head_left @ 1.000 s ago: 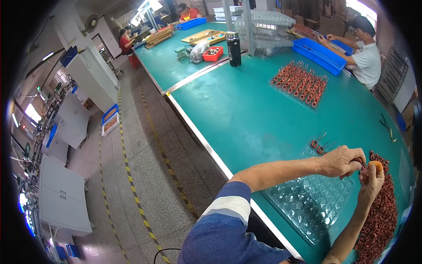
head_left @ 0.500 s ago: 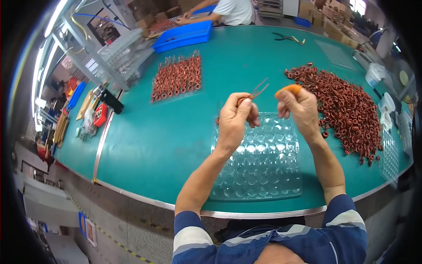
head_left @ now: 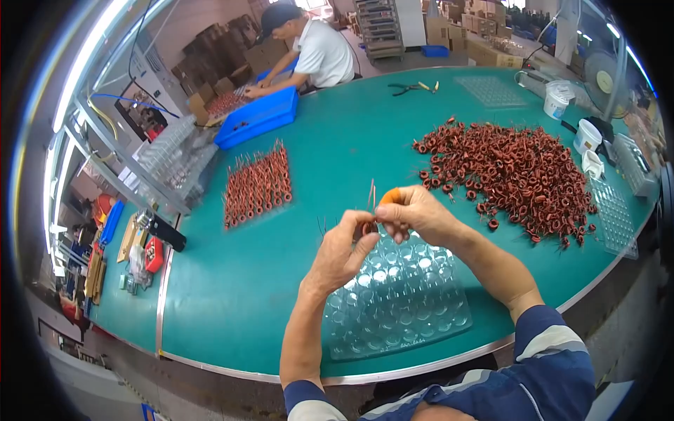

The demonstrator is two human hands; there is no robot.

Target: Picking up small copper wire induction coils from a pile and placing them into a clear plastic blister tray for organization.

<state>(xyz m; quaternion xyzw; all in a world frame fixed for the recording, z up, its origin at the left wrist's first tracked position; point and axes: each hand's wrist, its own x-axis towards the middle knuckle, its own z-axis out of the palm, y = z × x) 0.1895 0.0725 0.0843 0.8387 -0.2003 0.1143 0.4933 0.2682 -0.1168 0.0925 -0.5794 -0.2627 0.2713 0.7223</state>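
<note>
My left hand (head_left: 340,249) is closed round a small red-brown wire-wound ring coil (head_left: 368,227), partly hidden by the fingers. Two thin wire leads (head_left: 372,193) stick up from it. Close against it, my right hand (head_left: 421,216) pinches at the base of the leads, an orange finger cover (head_left: 393,196) on one finger. Below both hands lies a clear plastic tray (head_left: 397,305) with rows of round pockets. Dark thin wires poke out just left of my left hand; what they belong to is hidden.
To the right spreads a big heap of loose ring coils (head_left: 512,175). Coils in neat rows (head_left: 258,186) stand at the left, near a blue bin (head_left: 260,116). Pliers (head_left: 414,88) lie at the far side. Across the table a person (head_left: 316,52) works.
My right hand has come over to my left hand and now meets it at the coil. The leads, slanted before, point nearly straight up. The whole view has shifted.
</note>
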